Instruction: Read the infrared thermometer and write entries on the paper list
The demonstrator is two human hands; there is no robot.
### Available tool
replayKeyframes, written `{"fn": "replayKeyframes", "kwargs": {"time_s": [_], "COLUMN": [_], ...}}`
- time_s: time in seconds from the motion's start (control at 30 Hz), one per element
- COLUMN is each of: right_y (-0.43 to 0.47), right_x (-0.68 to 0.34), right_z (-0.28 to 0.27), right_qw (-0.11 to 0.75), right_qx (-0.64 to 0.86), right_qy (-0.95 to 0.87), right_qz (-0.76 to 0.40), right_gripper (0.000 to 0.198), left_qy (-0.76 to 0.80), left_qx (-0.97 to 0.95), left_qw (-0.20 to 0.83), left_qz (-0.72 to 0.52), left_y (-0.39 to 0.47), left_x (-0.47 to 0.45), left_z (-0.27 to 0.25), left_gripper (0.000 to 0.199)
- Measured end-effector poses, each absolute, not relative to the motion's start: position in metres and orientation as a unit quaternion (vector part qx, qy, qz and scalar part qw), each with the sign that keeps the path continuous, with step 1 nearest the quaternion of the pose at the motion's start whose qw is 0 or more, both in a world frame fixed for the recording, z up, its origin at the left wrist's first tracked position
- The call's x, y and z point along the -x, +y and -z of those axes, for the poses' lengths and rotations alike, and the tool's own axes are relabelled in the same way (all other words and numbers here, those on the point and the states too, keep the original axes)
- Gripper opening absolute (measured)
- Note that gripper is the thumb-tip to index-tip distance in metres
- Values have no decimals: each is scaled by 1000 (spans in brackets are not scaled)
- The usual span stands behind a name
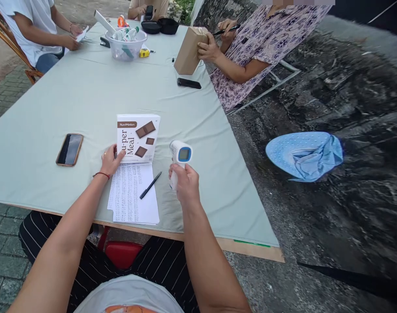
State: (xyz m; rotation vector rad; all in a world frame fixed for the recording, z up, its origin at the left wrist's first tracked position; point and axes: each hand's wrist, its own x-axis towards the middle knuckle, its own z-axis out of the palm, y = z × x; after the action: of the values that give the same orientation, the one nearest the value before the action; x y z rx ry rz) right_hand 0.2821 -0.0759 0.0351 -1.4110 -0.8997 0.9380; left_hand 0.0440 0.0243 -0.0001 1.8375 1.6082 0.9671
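Note:
My left hand [111,160] grips the lower left edge of a white box [142,138] printed with chocolate squares and the words "NutriMotion" and "Meal". The box stands upright on the table, at the top of some printed sheets [133,195]. Wrapped round the handle of a white infrared thermometer [181,153] is my right hand [186,182]. Its small screen, framed in blue, faces me. Between my hands a black pen [151,185] lies slanted across the right edge of the sheets. To the left of my left hand lies a phone [69,149] in a brown case.
A pale green cloth covers the table [87,95]. At the far end are a plastic basket [126,48] of bottles, a yellow tape measure [145,53] and black pans [168,26]. On the right, a person holds a cardboard box [188,54] beside a black phone [189,83]. A blue hat [302,156] lies beyond the edge.

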Motion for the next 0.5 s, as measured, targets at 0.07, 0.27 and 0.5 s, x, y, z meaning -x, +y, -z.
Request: {"fn": "replayKeyframes", "kwargs": {"time_s": [0.07,0.27,0.5], "right_y": [-65,-37,-31], "right_x": [-260,-219,-215], "right_z": [-49,-58,-49], "right_qw": [613,614,608], "right_qx": [546,494,518], "right_qy": [-354,-348,-374], "right_qz": [-448,-508,-471], "right_gripper": [34,36,41], "left_qy": [601,611,617], "left_qx": [-700,-717,-714], "left_qw": [201,171,158], "left_qz": [-329,-288,-291], "left_y": [16,13,15], "left_x": [-46,-49,-51], "left_z": [2,6,9], "left_gripper": [47,54,57]}}
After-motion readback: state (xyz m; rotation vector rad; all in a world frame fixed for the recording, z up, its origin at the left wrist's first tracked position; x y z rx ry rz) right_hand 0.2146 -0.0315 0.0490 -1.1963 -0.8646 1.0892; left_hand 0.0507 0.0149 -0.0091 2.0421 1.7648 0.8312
